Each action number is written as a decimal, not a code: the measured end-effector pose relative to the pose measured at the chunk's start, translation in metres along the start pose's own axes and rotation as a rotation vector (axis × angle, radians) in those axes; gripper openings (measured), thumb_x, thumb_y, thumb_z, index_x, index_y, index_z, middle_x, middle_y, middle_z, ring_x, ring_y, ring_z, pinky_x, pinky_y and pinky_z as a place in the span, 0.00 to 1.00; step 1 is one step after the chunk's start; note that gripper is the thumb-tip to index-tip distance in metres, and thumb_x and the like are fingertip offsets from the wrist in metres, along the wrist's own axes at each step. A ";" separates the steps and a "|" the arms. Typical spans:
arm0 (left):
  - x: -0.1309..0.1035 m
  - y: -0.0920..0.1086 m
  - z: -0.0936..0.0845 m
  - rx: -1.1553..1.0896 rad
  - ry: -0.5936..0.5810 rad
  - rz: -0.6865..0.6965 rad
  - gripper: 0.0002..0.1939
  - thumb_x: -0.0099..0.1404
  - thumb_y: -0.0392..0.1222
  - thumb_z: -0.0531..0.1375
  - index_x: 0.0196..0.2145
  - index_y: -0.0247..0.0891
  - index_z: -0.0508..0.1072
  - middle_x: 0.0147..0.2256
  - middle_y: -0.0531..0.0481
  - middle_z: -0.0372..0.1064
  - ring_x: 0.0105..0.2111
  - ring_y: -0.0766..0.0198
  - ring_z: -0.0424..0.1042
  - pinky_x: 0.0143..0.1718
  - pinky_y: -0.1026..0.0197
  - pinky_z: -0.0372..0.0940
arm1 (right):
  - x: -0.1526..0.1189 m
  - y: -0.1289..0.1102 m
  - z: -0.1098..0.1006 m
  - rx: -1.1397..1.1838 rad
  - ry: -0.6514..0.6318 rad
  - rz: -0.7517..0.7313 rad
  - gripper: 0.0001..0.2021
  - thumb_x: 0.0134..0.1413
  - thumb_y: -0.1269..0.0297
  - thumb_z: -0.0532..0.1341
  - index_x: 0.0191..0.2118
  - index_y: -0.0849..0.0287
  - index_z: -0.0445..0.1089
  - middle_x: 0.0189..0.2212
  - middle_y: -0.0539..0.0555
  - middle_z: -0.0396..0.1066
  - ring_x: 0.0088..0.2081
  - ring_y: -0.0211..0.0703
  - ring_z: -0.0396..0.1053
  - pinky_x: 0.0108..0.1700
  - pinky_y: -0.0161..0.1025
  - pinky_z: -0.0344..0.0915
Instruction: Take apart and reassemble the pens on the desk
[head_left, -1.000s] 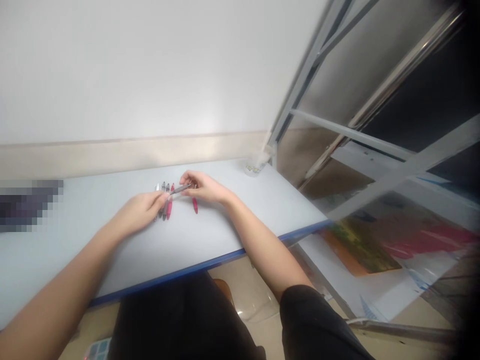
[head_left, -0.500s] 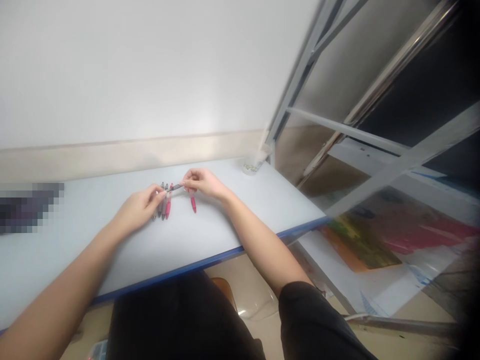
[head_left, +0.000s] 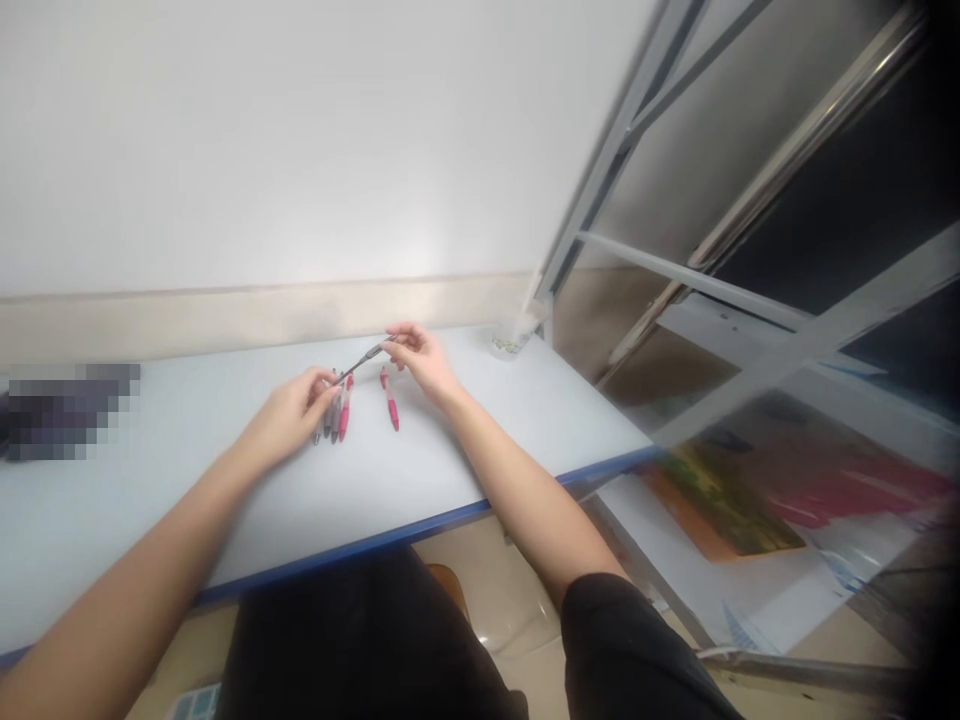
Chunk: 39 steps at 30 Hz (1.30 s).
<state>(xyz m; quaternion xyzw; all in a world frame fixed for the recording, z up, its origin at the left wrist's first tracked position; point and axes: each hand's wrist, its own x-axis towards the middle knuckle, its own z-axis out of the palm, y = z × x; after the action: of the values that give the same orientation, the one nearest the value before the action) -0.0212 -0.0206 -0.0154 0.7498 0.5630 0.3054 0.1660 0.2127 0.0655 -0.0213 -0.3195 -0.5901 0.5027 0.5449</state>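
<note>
A thin dark refill (head_left: pixel 349 374) slants up from my left hand (head_left: pixel 296 408), whose thumb and fingers pinch its lower end. My right hand (head_left: pixel 420 362) pinches a grey pen part (head_left: pixel 375 351) at the upper end, in line with the refill. Beneath and beside my left fingertips, several grey pens (head_left: pixel 334 425) and a pink pen (head_left: pixel 345 410) lie side by side on the table. Another pink pen (head_left: pixel 392 405) lies apart, just below my right hand.
The pale table (head_left: pixel 450 460) has a blue front edge. A clear cup (head_left: pixel 510 338) stands at its back right corner, near a metal frame (head_left: pixel 585 215). A blurred dark object (head_left: pixel 64 410) lies at the left.
My right hand has moved up and away from my left hand, and a longer dark stretch now shows between them. The separate pink pen is less covered by my right hand.
</note>
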 end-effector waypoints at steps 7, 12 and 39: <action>0.001 -0.005 0.001 -0.025 -0.002 0.015 0.18 0.76 0.56 0.50 0.48 0.42 0.71 0.33 0.48 0.77 0.32 0.55 0.76 0.39 0.54 0.69 | 0.002 0.000 -0.004 -0.004 0.044 0.040 0.18 0.47 0.55 0.72 0.41 0.58 0.72 0.29 0.47 0.69 0.31 0.37 0.67 0.33 0.36 0.62; 0.001 -0.006 0.002 -0.025 -0.005 -0.002 0.18 0.77 0.56 0.49 0.49 0.42 0.71 0.33 0.49 0.77 0.31 0.56 0.76 0.38 0.55 0.69 | 0.001 -0.001 -0.007 0.009 0.068 0.041 0.15 0.48 0.56 0.71 0.38 0.59 0.74 0.30 0.48 0.71 0.31 0.36 0.66 0.33 0.36 0.62; -0.004 0.005 0.004 -0.126 -0.051 0.058 0.19 0.74 0.54 0.56 0.50 0.40 0.79 0.28 0.52 0.78 0.25 0.60 0.72 0.35 0.56 0.70 | -0.005 -0.008 -0.010 -0.207 -0.350 0.082 0.15 0.52 0.52 0.73 0.37 0.59 0.80 0.31 0.52 0.77 0.31 0.39 0.67 0.36 0.39 0.64</action>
<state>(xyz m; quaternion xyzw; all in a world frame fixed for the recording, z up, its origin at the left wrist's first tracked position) -0.0160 -0.0255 -0.0163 0.7615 0.5163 0.3256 0.2182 0.2249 0.0615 -0.0163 -0.3053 -0.7109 0.5088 0.3775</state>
